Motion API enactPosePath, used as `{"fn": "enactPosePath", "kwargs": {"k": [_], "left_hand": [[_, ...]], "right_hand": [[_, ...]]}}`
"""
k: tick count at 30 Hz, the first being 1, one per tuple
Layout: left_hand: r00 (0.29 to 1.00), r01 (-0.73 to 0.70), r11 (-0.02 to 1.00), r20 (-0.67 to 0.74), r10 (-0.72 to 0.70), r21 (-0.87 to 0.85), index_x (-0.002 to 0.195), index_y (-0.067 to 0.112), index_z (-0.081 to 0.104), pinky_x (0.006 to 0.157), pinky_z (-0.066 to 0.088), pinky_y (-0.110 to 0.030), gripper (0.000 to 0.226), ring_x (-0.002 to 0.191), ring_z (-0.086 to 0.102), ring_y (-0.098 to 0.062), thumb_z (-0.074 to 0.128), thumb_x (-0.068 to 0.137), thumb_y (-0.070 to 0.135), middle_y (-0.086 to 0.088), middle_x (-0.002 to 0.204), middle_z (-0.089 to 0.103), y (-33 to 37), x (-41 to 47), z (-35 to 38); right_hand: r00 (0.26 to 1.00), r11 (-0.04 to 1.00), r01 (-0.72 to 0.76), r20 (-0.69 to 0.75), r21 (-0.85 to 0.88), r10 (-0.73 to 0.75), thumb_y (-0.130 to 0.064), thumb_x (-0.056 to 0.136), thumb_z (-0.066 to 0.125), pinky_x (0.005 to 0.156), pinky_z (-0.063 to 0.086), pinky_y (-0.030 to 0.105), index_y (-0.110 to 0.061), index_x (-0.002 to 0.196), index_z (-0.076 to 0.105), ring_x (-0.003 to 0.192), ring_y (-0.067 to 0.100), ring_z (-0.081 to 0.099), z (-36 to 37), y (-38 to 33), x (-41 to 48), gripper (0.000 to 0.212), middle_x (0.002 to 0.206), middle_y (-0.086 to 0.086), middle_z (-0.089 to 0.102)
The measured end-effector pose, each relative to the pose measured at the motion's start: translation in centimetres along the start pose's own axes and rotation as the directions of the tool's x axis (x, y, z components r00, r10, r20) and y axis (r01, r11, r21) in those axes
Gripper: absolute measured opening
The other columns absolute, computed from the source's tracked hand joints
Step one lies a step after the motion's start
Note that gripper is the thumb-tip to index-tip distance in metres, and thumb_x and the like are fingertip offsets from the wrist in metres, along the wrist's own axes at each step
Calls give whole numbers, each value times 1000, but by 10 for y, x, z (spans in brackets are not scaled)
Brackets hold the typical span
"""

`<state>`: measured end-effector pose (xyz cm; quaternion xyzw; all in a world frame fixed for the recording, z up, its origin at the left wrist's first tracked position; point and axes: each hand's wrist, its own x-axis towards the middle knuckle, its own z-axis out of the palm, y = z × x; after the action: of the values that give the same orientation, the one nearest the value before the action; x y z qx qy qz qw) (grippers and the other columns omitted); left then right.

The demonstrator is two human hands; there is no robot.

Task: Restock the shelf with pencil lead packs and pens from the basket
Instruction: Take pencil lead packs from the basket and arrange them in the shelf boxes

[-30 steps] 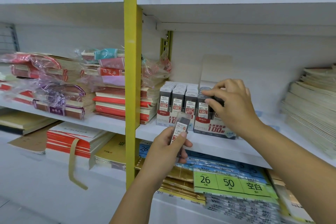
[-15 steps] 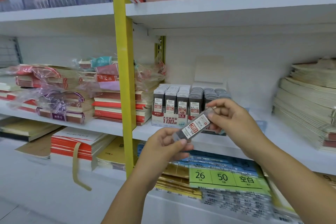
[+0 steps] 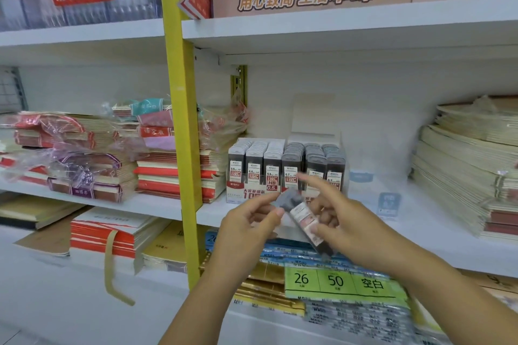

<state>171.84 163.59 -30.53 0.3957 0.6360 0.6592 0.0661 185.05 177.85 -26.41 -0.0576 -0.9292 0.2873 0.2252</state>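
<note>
A dark pencil lead pack (image 3: pixel 304 221) with a white and red label is held between both hands in front of the middle shelf. My left hand (image 3: pixel 246 228) pinches its upper end. My right hand (image 3: pixel 343 223) grips its lower part, index finger stretched toward the shelf. Behind them a display box (image 3: pixel 249 193) on the white shelf (image 3: pixel 420 235) holds several upright rows of lead packs (image 3: pixel 288 162), light ones on the left and dark ones on the right. No basket or pens are in view.
A yellow upright post (image 3: pixel 182 126) divides the shelving left of the display box. Stacks of notebooks (image 3: pixel 462 168) sit at the right, wrapped notebook bundles (image 3: pixel 84 154) at the left. Paper packs with a green label (image 3: pixel 336 281) lie on the shelf below.
My right hand left the display box and joined my left hand on the lead pack. The pack has tipped over so its label end now points down and right. The view has risen.
</note>
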Motion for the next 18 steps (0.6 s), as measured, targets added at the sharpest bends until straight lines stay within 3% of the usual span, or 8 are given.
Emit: {"fn": "enactPosePath", "kwargs": {"k": [3,6,10,13,16,18], "left_hand": [[985,-128,917,-64,163,379,129,42,58,91,44,-11,40,107,56,6,70,92,32,19,121,60,5,25,4],[942,-267,736,7,335,622,146,26,49,105,26,-17,56,129,42,-8,69,93,31,8,139,51,13,51,11],[887,-379,576,106,449,725,141,15,56,110,35,-33,55,127,46,-23,75,89,21,-4,136,59,17,78,14],[863,-409,543,118,491,733,129,12,67,97,43,-36,48,112,56,-29,79,83,12,-7,120,67,13,90,13],[840,-434,538,107,533,723,120,13,72,88,41,-31,43,102,59,-28,82,79,8,-5,108,70,12,97,12],[833,-445,540,109,543,714,119,14,73,87,40,-28,42,100,59,-26,82,78,9,-4,106,70,11,100,11]], "right_hand": [[953,989,105,-295,100,-72,-11,88,65,63,58,21,-69,123,31,84,0,66,-29,0,10,76,108,-17,61],[865,973,222,-473,58,-169,-9,84,70,72,53,13,-60,111,38,86,-1,65,-52,0,26,66,101,-19,63],[853,971,190,-465,-147,-238,-10,85,70,68,49,9,-44,113,36,82,-7,60,-58,2,45,56,89,-24,60],[884,952,137,-400,-275,-243,-15,86,70,57,46,9,-40,119,34,78,-11,58,-56,10,52,55,88,-27,55],[905,942,89,-369,-323,-212,-20,83,73,71,40,12,-42,120,38,88,-2,51,-54,18,59,55,101,-17,53],[911,900,64,-343,-431,-229,-24,79,76,84,39,22,-35,121,48,99,1,38,-50,22,64,51,107,-16,48]]}}
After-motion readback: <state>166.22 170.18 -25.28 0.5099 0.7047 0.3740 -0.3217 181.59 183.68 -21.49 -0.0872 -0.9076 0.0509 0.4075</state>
